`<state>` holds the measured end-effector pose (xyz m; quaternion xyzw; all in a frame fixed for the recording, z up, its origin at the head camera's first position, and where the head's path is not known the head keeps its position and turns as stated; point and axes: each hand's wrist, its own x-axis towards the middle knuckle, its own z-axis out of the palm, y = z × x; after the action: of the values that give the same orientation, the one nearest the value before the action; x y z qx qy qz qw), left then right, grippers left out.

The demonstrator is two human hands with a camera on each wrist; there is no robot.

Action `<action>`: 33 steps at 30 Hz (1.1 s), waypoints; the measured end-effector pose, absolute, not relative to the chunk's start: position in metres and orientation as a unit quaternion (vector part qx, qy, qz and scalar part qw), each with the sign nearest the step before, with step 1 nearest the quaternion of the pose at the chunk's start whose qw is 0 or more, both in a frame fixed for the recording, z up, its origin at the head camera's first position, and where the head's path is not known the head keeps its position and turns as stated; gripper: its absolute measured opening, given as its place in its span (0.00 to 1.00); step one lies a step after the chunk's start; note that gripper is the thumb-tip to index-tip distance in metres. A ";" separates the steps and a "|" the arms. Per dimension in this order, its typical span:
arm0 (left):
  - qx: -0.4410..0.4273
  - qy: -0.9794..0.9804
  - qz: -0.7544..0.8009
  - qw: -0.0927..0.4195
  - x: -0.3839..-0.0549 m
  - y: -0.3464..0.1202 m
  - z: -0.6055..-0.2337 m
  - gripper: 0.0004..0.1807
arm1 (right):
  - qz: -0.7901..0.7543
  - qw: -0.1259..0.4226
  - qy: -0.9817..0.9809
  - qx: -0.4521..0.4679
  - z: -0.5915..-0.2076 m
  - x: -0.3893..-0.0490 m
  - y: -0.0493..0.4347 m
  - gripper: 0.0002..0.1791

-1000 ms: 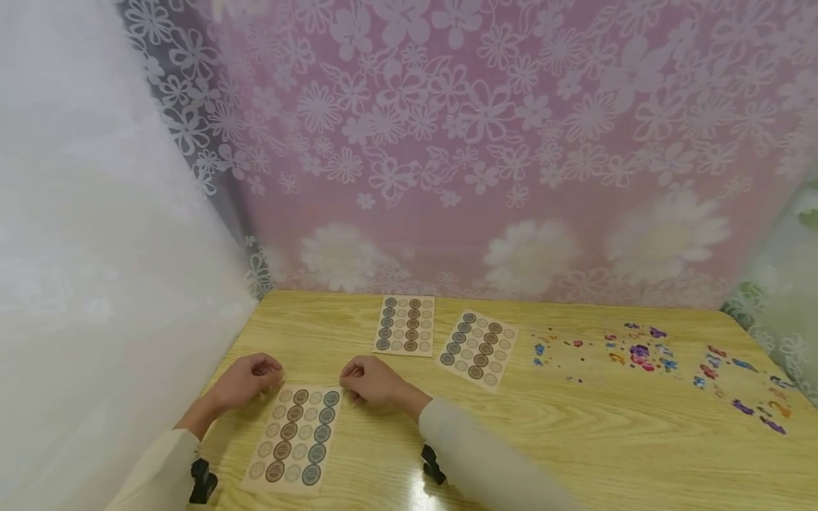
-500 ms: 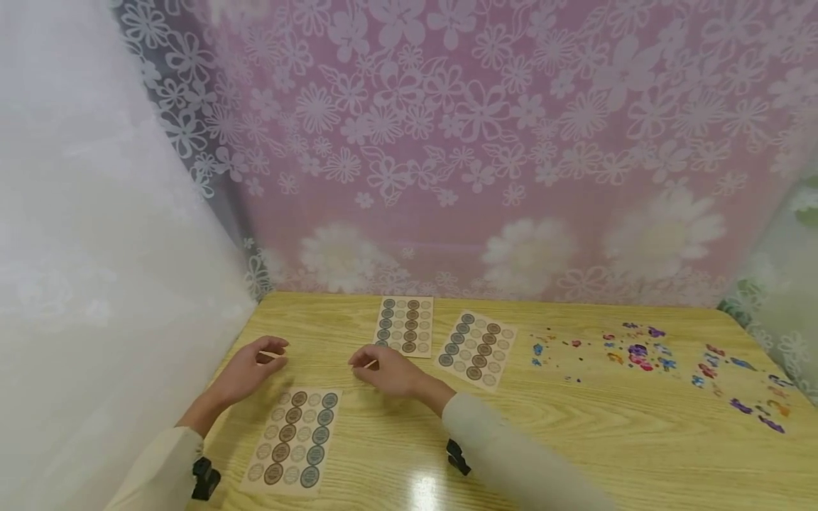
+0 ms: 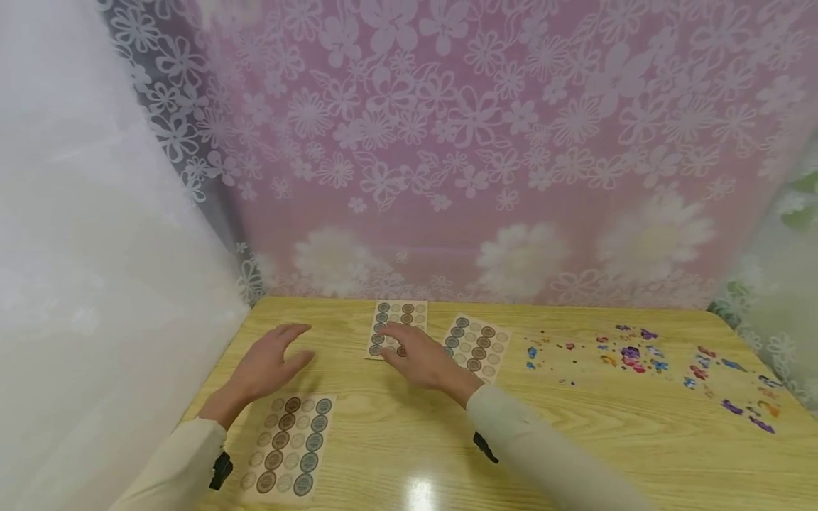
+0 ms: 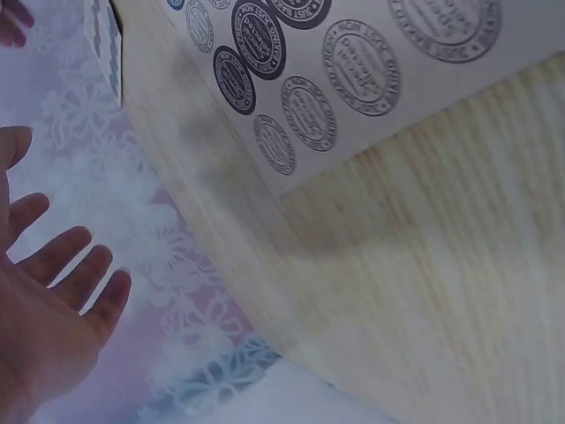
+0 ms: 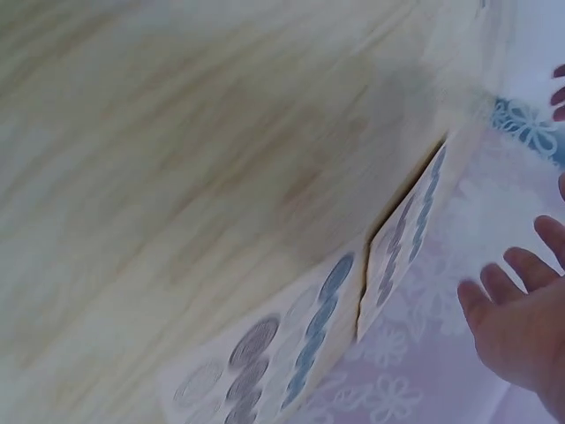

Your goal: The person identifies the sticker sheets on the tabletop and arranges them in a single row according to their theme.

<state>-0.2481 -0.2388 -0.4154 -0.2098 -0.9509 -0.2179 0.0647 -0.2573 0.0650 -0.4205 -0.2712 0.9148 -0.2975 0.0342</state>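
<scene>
The left hand [image 3: 267,363] and right hand [image 3: 420,358] hover, fingers [image 4: 106,305] spread

We have bare tabletop [image 3: 383,440] between the left sheet [image 3: 290,447] and the right sleeve [image 3: 537,447] for a hand to pass, but toward the far edge the right hand [image 3: 424,358] and two more sheets [image 3: 482,348] stand in the way, and colourful stickers [image 3: 631,354] lie toward the right edge.

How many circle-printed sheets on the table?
3: near sheet front left, far sheet at the back edge, third sheet right of that. Right hand partly hides the far one; any stacked underneath wouldn't show.
</scene>
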 end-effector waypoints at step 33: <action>-0.259 -0.962 -0.007 0.084 -0.301 -0.166 -0.428 0.33 | -0.105 0.021 0.981 -0.161 -0.439 -0.293 0.111 0.34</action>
<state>-0.3015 -0.1661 -0.4279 -0.2587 -0.9623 -0.0074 0.0840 -0.2933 0.1106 -0.4392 -0.1614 0.9811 -0.1046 0.0215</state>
